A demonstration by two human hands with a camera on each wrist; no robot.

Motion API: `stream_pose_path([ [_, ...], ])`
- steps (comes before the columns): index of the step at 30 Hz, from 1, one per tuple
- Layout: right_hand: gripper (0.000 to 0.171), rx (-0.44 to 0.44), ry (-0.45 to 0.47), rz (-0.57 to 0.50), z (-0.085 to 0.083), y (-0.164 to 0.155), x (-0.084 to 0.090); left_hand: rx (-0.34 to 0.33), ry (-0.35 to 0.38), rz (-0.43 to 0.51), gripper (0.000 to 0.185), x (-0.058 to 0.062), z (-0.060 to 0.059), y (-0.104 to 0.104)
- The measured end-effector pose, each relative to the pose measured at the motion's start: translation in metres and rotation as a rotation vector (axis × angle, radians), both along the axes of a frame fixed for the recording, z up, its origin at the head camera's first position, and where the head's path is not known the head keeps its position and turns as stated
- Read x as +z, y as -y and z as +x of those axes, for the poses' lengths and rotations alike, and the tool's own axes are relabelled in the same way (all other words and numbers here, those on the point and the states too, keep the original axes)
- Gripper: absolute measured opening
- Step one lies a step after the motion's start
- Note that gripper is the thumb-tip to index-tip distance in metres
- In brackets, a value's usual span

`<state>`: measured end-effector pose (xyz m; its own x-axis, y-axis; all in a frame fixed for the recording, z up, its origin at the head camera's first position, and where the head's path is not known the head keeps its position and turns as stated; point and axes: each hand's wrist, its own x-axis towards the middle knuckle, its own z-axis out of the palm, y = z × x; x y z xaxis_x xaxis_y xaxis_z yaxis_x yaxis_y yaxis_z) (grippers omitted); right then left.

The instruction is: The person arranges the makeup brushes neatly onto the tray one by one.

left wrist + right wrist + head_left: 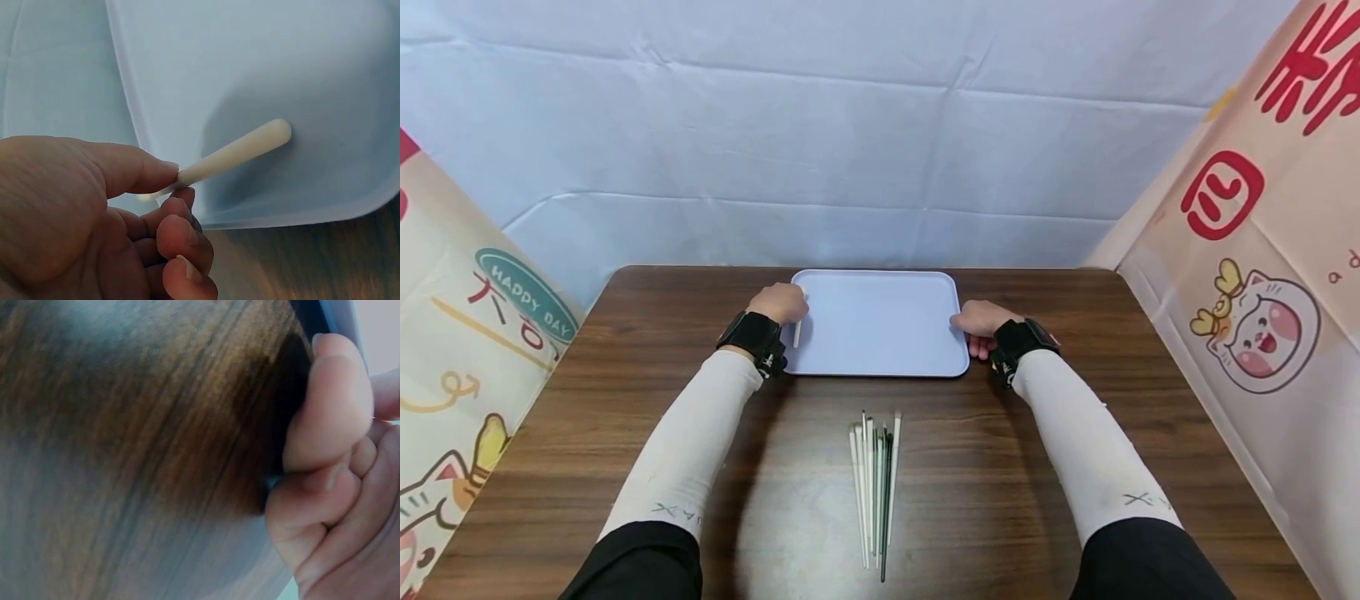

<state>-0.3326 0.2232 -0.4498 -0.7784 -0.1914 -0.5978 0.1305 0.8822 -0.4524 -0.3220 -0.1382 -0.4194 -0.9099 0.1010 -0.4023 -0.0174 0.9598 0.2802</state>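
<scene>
A pale lilac tray (880, 292) lies flat on the wooden table. My left hand (782, 303) is at its left rim and pinches one cream chopstick (797, 333) between thumb and fingers. In the left wrist view the chopstick (237, 152) points out from my left hand (125, 206) over the tray (250, 62), its rounded end just above the tray floor. My right hand (981, 322) sits at the tray's right rim. In the right wrist view its fingers (325, 412) are curled against the tray's edge (340, 315).
A bundle of several white and dark chopsticks (874, 483) lies on the brown table (625, 400) in front of the tray, between my forearms. Printed cloth panels stand at the left (467, 350) and right (1262, 317), with a white sheet behind.
</scene>
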Motion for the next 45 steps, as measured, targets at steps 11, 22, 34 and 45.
stream_pose_path([
  [11,0.045,0.006,-0.002,-0.004,0.000,0.000,0.001,0.004,-0.084,-0.055,0.032,-0.005,-0.003,-0.002],
  [22,0.046,0.004,0.007,0.002,0.001,0.001,0.003,0.001,-0.159,-0.105,0.030,-0.010,-0.001,-0.004],
  [34,0.049,0.012,0.002,-0.002,0.000,-0.001,0.001,-0.007,-0.197,-0.128,0.031,-0.011,0.002,-0.008],
  [45,0.049,0.013,0.000,0.005,0.000,0.001,0.002,-0.002,-0.206,-0.142,0.031,-0.011,0.001,-0.009],
])
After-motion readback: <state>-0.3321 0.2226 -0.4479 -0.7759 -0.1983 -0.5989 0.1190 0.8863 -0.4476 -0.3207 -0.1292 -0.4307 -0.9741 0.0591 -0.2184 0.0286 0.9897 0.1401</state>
